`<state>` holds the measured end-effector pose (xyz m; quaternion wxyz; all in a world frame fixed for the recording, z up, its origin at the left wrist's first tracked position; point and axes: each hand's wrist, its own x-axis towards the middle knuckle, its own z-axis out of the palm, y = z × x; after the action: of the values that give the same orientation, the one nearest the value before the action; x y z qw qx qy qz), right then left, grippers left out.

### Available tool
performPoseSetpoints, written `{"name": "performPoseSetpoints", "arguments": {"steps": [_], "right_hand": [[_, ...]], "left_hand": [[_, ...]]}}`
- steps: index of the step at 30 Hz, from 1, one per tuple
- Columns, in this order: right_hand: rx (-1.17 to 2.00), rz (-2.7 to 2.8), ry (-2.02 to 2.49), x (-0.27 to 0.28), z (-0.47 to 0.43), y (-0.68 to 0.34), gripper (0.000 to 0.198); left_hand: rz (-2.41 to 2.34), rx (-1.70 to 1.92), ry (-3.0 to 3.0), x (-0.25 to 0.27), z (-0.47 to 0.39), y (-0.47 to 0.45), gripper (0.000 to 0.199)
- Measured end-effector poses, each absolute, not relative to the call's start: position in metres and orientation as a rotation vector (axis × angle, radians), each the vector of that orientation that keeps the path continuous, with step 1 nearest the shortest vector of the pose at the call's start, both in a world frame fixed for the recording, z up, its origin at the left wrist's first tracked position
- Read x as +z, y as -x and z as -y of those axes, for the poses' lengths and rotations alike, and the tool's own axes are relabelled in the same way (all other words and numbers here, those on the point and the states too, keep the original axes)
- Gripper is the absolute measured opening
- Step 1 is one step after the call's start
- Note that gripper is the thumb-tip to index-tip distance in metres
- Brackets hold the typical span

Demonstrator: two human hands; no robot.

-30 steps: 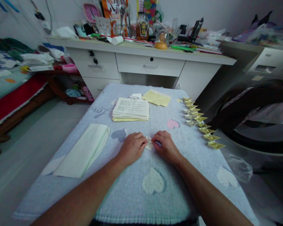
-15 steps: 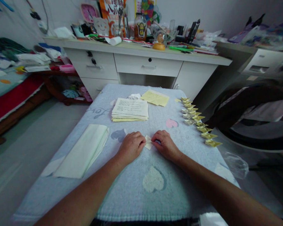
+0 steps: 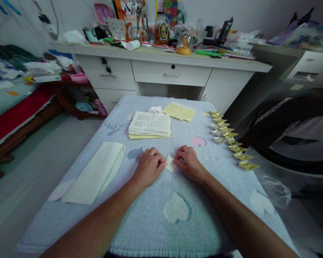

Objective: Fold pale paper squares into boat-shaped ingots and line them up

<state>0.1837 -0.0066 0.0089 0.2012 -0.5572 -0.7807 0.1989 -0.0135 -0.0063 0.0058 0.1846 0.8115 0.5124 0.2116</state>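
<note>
A small folded square of cream paper (image 3: 170,164) lies between my hands, turned so one corner points toward me. My left hand (image 3: 151,163) pinches its left corner between thumb and fingers. At the opposite corner, my right hand (image 3: 187,161) is closed with thumb and fingertips on the paper. Beyond them is a stack of handwritten paper sheets (image 3: 150,123), with yellow sheets at the bottom. Folded paper boats (image 3: 243,156), yellow and whitish, stand in a row along the right side of the table.
A pale blue cloth with heart patterns (image 3: 140,222) covers the table. On its left lies a folded pale green-white sheet (image 3: 97,172). Yellow paper (image 3: 179,111) and a crumpled white tissue (image 3: 154,109) sit at the back. A cluttered white desk (image 3: 174,59) stands behind.
The small paper now shows flatter and more square between my fingers. Both hands stay at its corners, with my right hand a little higher. The view has shifted slightly.
</note>
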Motion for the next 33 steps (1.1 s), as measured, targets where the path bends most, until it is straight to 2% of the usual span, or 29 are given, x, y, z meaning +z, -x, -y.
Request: {"name": "performPoseSetpoints", "arguments": {"steps": [20,29,33], "right_hand": [[0.357,2.240,1.697,0.004,0.007,-0.175,0.016],[0.335,2.265,1.756,0.006,0.005,-0.173,0.019],[0.328,2.270,1.750,0.005,0.004,-0.174,0.019]], "left_hand": [[-1.511,0.592,-2.339,0.001,0.004,0.012,0.015],[-1.403,0.633,-2.262,0.003,-0.006,0.019,0.007],[-1.316,0.701,-2.147,0.007,-0.010,0.025,0.014]]}}
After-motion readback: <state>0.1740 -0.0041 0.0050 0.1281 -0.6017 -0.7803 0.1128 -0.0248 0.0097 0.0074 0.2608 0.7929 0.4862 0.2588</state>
